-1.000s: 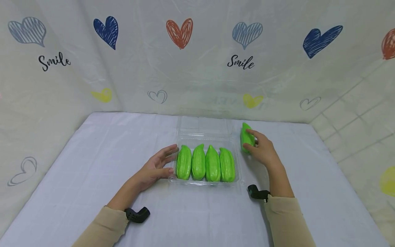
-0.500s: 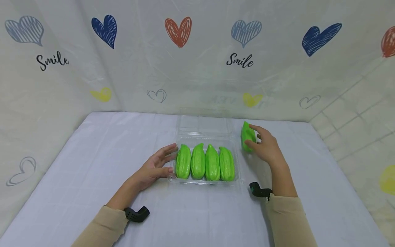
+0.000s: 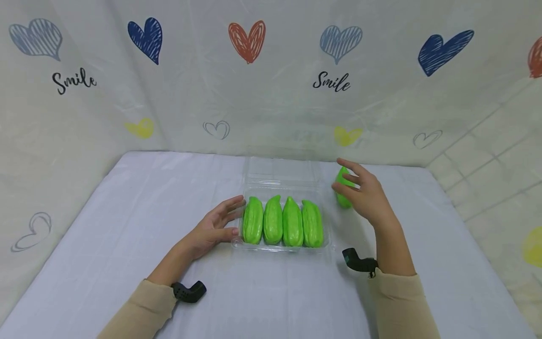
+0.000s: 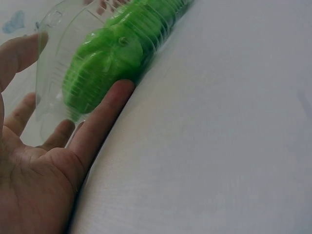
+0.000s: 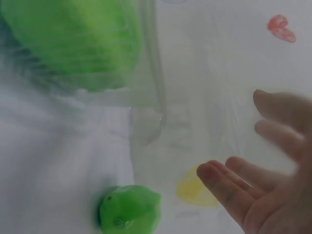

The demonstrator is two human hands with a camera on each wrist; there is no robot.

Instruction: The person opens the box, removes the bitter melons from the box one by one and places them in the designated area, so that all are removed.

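Note:
Several glossy green, ridged, gourd-shaped vegetables [image 3: 273, 221] lie side by side in a clear plastic clamshell box [image 3: 271, 248], tips pointing to the back. Its clear lid [image 3: 281, 170] is folded back. My left hand [image 3: 213, 230] rests at the box's left side, thumb on the front left corner and fingers spread along the wall. In the left wrist view the thumb touches the clear wall [image 4: 146, 61]. One more green vegetable [image 3: 343, 201] lies on the table right of the box. My right hand [image 3: 366, 195] hovers over it with parted fingers, holding nothing, and partly hides it.
A white cloth [image 3: 271, 296] covers the table. Behind it hangs a pale sheet [image 3: 178, 94] printed with hearts and "Smile". Each wrist carries a black camera mount, the left one [image 3: 189, 292] and the right one [image 3: 359, 260].
My right hand has let go of the single green vegetable and risen off it, moving slightly right and back. That vegetable sits slightly further right. The left hand and box stay put.

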